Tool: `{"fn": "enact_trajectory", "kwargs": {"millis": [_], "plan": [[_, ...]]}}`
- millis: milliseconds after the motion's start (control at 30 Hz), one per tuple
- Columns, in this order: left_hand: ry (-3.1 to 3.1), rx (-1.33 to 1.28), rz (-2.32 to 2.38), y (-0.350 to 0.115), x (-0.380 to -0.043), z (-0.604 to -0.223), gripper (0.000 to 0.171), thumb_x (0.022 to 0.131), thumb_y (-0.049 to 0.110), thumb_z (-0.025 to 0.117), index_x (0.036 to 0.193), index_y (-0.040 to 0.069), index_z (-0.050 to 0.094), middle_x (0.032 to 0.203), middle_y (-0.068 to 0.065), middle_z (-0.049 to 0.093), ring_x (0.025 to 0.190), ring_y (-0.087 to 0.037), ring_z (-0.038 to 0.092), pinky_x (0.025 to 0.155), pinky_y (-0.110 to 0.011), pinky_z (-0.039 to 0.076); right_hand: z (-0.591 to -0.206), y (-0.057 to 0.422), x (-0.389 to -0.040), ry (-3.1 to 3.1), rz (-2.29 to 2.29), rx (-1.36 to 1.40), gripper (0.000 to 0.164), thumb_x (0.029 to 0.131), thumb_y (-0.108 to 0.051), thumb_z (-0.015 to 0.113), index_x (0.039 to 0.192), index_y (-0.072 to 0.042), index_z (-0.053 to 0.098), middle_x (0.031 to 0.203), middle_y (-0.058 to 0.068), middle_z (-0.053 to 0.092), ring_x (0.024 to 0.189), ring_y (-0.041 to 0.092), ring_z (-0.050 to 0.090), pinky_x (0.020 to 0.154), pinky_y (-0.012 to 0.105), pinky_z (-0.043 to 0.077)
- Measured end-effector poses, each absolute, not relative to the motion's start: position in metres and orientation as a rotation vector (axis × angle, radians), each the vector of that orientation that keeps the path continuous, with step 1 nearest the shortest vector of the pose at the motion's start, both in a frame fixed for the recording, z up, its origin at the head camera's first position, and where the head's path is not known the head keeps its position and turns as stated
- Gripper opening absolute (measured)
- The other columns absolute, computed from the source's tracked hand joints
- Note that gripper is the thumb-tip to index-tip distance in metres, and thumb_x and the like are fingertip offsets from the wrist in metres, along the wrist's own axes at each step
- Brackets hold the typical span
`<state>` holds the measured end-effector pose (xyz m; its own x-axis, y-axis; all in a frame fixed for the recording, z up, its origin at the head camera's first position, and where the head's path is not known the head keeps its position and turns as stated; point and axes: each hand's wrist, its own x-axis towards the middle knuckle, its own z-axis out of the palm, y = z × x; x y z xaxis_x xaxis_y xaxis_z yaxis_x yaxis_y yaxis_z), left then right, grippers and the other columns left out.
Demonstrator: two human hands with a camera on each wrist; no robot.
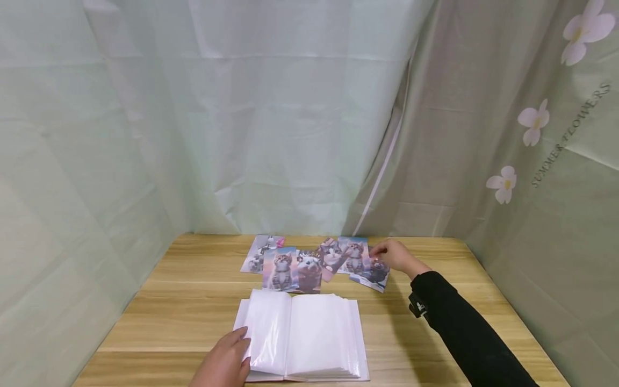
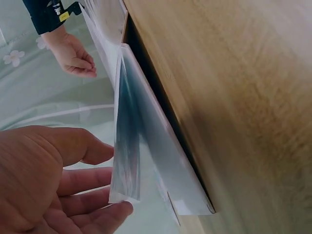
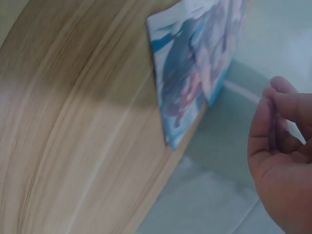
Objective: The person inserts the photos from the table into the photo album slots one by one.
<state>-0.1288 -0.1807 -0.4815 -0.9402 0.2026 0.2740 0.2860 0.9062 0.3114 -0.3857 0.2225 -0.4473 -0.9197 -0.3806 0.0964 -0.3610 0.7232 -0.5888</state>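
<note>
A white photo album [image 1: 316, 333] with clear sleeves lies spread on the wooden table. At its left edge is my left hand [image 1: 224, 357]; in the left wrist view, the thumb and fingers hold the raised sleeve pages [image 2: 127, 146] by their outer edge. My right hand [image 1: 394, 253] is over the rightmost picture card [image 1: 374, 277]. Its thumb and fingertips meet in the right wrist view, and no card shows between them. Beneath and beside it lie a kitten card [image 1: 355, 255] and a tilted cat card [image 1: 332, 258], partly overlapping.
Farther left on the table [image 1: 159, 301] are another kitten card [image 1: 281, 271], a card with a crowned animal [image 1: 309, 269] and a greyish card [image 1: 256, 255]. Pale curtains [image 1: 290, 123] hang behind the table and at both sides.
</note>
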Motion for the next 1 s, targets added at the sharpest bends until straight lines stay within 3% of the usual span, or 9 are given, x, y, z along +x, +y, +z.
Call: {"fn": "enact_trajectory", "kwargs": {"millis": [200,533,800,1000], "plan": [[-2.85,-0.391,-0.506,-0.184,-0.13,-0.489,0.033,0.071,0.007,0.084,0.098,-0.007,0.071,0.116,-0.025,0.066,0.109,-0.042,0.062,0.097,-0.052,0.049,-0.452,0.228,-0.394,2.956,-0.89,-0.645,0.02,0.087,0.007,0.058,0.101,0.009,0.073,0.098,0.022,0.071,0.088,0.032,0.065,0.081,0.048,0.055],[-2.815,-0.498,-0.461,-0.188,-0.134,-0.497,0.032,0.068,0.008,0.085,0.094,-0.004,0.069,0.112,-0.026,0.067,0.103,-0.042,0.064,0.091,-0.054,0.052,-0.452,0.236,-0.407,2.978,-0.82,-0.538,0.027,0.09,0.004,0.058,0.113,0.012,0.069,0.106,0.026,0.069,0.1,0.04,0.063,0.086,0.051,0.054],[-2.844,-0.545,-0.489,-0.189,-0.137,-0.502,0.038,0.069,0.009,0.086,0.098,-0.008,0.069,0.11,-0.028,0.066,0.101,-0.043,0.065,0.088,-0.056,0.052,-0.459,0.244,-0.415,2.953,-0.795,-0.432,0.035,0.09,0.001,0.061,0.123,0.012,0.062,0.123,0.032,0.062,0.117,0.048,0.056,0.096,0.056,0.048],[-2.93,-0.512,-0.552,-0.19,-0.139,-0.505,0.039,0.072,0.009,0.084,0.101,-0.01,0.068,0.113,-0.03,0.065,0.105,-0.046,0.063,0.091,-0.059,0.05,-0.469,0.247,-0.415,2.88,-0.764,-0.352,0.047,0.094,-0.004,0.063,0.137,0.011,0.051,0.138,0.033,0.052,0.128,0.047,0.049,0.104,0.056,0.044]]}}
